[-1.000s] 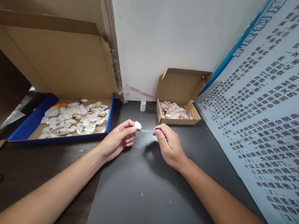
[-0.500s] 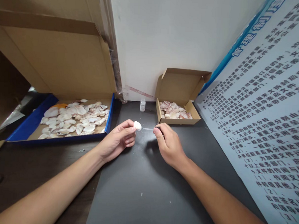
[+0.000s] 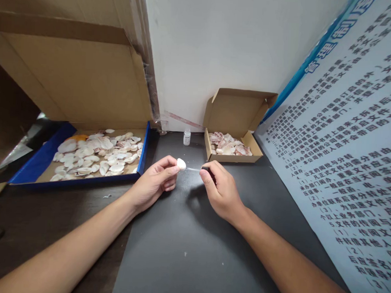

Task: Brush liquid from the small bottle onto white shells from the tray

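My left hand (image 3: 155,183) pinches a small white shell (image 3: 181,164) between thumb and fingertips, above a black mat (image 3: 191,241). My right hand (image 3: 221,191) is closed on a thin brush with a dark cap (image 3: 205,169); its pale tip (image 3: 192,169) points left and reaches the shell. A small clear bottle (image 3: 187,137) stands behind the hands by the wall.
A blue-edged tray (image 3: 39,165) with several white shells lies at the left under a big open cardboard flap. A small open cardboard box (image 3: 234,157) with reddish shells sits at the back right. A printed board (image 3: 344,161) leans along the right side.
My right hand has slid a little to the left, bringing the brush tip up to the shell. My left hand has stayed almost still.
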A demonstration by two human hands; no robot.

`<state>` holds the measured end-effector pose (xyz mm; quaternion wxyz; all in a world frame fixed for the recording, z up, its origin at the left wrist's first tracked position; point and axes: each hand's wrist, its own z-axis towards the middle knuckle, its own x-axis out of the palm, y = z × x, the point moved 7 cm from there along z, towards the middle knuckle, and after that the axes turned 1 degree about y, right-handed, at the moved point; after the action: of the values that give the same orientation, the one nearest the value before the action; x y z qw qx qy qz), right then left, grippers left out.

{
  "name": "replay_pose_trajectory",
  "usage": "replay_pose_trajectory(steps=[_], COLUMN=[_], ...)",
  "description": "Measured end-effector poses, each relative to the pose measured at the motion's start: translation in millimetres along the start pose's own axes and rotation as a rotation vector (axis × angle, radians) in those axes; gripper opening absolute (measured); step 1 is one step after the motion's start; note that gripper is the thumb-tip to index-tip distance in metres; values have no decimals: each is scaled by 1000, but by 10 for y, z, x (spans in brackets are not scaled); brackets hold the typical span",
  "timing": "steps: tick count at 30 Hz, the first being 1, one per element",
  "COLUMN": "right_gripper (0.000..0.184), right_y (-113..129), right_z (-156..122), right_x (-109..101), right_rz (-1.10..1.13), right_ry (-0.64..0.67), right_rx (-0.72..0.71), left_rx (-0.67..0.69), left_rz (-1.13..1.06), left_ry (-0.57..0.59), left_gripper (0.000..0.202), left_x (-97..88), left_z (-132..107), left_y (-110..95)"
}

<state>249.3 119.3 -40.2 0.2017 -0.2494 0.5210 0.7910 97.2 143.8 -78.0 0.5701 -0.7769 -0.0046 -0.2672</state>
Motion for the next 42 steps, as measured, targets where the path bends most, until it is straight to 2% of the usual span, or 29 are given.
replay_pose_trajectory(steps=[10,14,18,25,42], right_gripper=[21,20,20,16,25], right_y=[28,57,35,7,-24], right_z=[-12,-12,-4,0,-16], right_x=[-6,15,30,62,72], right_rz=[34,68,52,78,140], right_ry=[26,47,57,83,83], right_rx=[-8,-54,-38,-47,-37], left_rx=[17,-30,-90,-104,-109], left_rz=[-42,-51,-87,-135,-168], left_ry=[-32,-5,12,-7,22], left_gripper=[19,19,19,18,17], left_x=[-53,-45,-41,-55,-30], left_z=[4,10,6,4,-10], left_y=[-7,25,56,42,56])
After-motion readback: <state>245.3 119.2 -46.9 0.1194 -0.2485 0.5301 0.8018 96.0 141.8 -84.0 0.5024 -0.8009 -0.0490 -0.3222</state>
